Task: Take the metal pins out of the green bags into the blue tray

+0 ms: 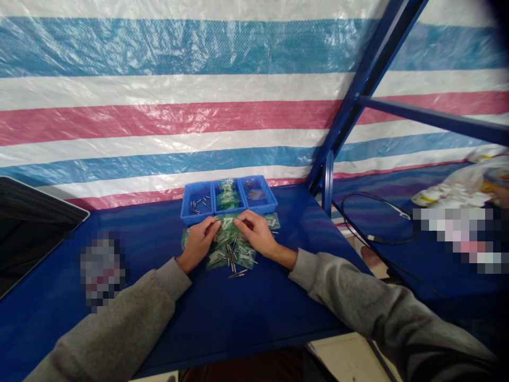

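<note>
Two hands meet over a heap of little green bags (pixel 214 260) on the blue counter (pixel 246 318). The left hand (pixel 199 240) is at the left end of one small green bag (pixel 227 220) and the right hand (pixel 257 233) is at its right end, so neither one is closer. The fingers (pixel 243 228) of both hands look pinched on it – thumb against finger. Its long side seems to run left to right, from one thumb to the other, but the fingers hide some of it. The bag is over the far part of the heap. Loose metal pins (pixel 231 254) lie on the near part – many point near to far. A blue tray (pixel 191 218) with three parts sits just past the hands.
</note>
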Tool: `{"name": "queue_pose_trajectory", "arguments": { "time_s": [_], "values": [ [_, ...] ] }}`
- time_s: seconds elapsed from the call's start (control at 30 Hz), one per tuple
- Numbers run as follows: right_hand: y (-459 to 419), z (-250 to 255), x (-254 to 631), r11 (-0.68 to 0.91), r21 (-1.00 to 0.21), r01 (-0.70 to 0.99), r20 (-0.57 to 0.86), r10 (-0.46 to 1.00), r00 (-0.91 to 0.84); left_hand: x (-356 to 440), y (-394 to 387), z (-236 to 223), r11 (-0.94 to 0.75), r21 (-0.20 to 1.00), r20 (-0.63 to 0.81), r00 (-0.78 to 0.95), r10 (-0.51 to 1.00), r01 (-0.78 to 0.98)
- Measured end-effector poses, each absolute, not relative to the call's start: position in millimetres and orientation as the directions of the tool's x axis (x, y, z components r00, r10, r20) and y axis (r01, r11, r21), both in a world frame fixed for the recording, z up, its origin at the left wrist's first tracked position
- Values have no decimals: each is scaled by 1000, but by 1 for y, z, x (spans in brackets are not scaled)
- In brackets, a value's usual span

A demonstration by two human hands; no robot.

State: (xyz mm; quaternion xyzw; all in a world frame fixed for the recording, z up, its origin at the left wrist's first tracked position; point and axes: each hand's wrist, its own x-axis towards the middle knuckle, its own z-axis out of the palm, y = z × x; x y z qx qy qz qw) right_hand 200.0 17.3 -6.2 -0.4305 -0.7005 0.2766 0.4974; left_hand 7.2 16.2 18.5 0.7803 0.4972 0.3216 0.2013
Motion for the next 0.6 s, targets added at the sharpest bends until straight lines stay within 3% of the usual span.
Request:
{"name": "queue_pose_trajectory", "arguments": {
  "time_s": [0.3, 0.6],
  "values": [
    [15, -9, 198, 403, -883, 242, 395, 915, -84, 5, 12, 17, -434, 678, 378, 225, 898, 593],
    [15, -10, 199, 417, -878, 234, 418, 907, -49, 5, 10, 19, -441, 672, 407, 201, 891, 595]
  ]
}}
